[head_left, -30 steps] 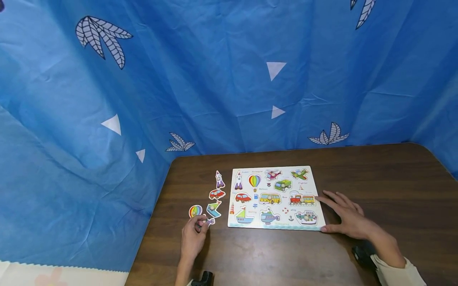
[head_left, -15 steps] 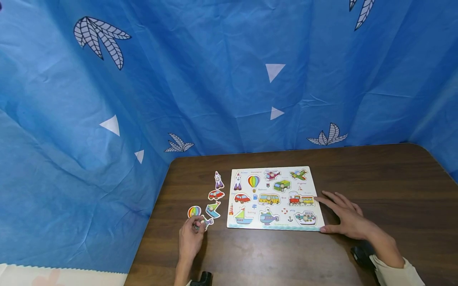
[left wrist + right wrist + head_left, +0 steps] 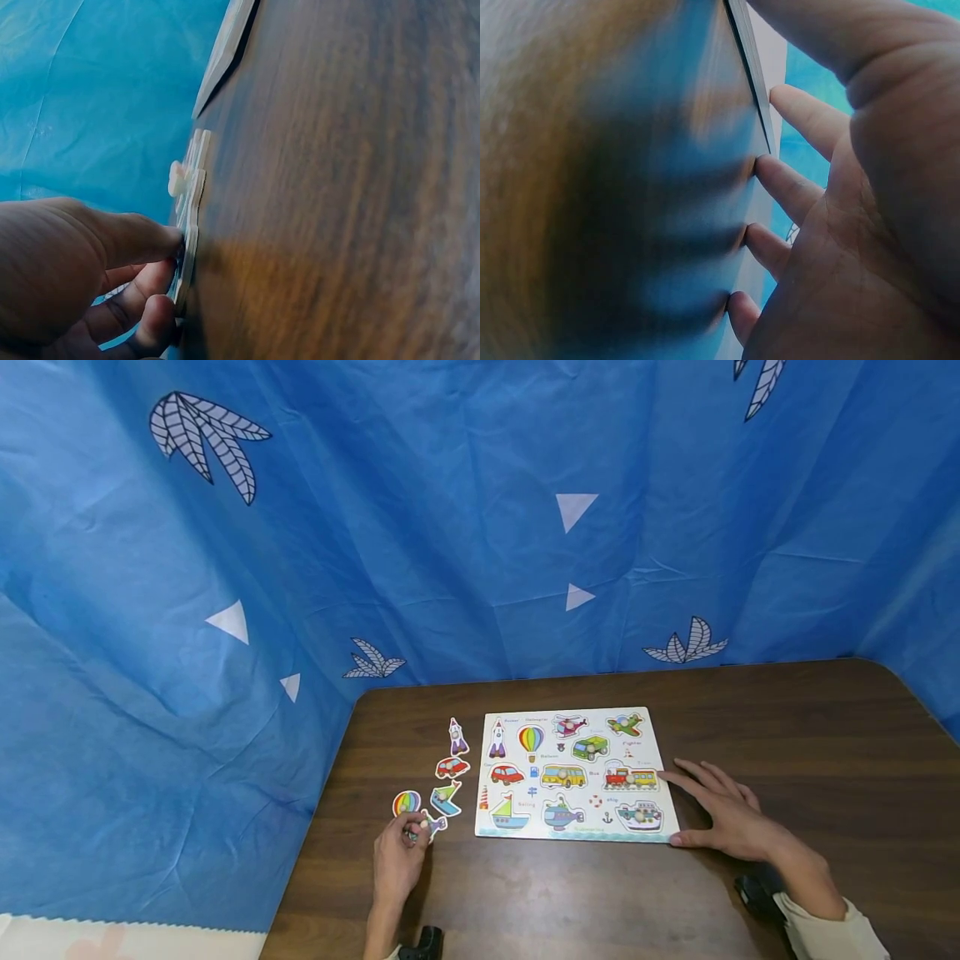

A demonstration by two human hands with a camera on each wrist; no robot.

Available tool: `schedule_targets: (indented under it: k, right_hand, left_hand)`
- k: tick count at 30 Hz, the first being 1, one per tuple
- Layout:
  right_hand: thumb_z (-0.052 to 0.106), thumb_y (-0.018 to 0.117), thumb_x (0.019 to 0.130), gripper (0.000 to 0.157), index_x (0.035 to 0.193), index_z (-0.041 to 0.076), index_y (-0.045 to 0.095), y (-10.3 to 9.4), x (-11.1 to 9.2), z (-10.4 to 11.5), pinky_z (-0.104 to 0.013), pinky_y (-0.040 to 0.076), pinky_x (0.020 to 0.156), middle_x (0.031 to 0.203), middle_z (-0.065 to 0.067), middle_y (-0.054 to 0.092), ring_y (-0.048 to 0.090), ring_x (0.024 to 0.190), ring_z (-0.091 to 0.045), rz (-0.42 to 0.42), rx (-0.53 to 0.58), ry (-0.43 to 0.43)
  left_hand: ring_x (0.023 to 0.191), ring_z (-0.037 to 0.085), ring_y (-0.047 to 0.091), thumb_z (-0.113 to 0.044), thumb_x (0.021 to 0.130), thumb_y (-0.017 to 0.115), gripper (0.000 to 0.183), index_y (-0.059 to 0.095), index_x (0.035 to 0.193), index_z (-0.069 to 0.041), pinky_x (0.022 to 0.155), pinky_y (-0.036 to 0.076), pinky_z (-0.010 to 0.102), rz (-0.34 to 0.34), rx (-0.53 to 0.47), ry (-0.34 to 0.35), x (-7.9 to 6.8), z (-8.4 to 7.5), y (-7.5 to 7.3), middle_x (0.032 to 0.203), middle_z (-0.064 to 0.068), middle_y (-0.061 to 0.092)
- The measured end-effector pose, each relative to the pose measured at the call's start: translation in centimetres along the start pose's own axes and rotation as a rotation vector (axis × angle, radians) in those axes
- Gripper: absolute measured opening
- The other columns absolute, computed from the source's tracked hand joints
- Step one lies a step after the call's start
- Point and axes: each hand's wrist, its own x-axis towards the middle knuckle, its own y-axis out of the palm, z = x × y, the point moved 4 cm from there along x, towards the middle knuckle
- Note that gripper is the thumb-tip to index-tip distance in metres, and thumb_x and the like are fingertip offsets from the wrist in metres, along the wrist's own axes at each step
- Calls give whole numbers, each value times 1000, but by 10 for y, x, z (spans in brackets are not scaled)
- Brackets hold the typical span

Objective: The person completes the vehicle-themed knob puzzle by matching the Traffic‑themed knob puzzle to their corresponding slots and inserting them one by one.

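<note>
**Puzzle piece [image 3: 437, 827] pinched by left hand [image 3: 398, 857]**

The piece lies on the table [image 3: 810, 752], left of the board [image 3: 645, 752]; whether its knob is held, I cannot tell. The right hand [image 3: 731, 822], fingers spread, touches the board's edge. A weak pinch could let the piece slip; a sideways pull could push the nearby sailboat piece [image 3: 446, 799].

The tabletop [image 3: 570, 893] looks like glossy wood, the puzzle board [image 3: 600, 715] smooth printed wood, the backdrop [image 3: 465, 527] creased cloth.
</note>
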Motion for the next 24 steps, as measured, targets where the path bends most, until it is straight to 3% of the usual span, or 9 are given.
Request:
schedule_targets:
  k: [10,17,24]
  right_hand:
    - [58,81,73,93,149,22,41,-1,-1,1,-76,22,91,157,-22,28,18,139,-56,-3,1,-5]
    - [57,80,74,92,149,23,41,-2,0,0,-75,22,91,157,-22,27,18,140,-56,-9,6,-12]
    - [57,80,74,92,150,23,40,-1,0,0,-75,21,92,158,-22,26,16,140,-57,-4,14,-8]
  left_hand:
    - [62,6,47,-4,84,76,14,73,97,-7,59,40,21,-4,-10,32,0,-9,-3,80,0,64]
    - [61,10,49,-1,82,77,13,74,92,-8,58,39,21,-25,-44,200,3,-30,0,78,0,63]
    - [60,9,50,-3,80,79,15,73,92,-9,58,38,20,74,-43,274,5,-53,15,79,-1,62]
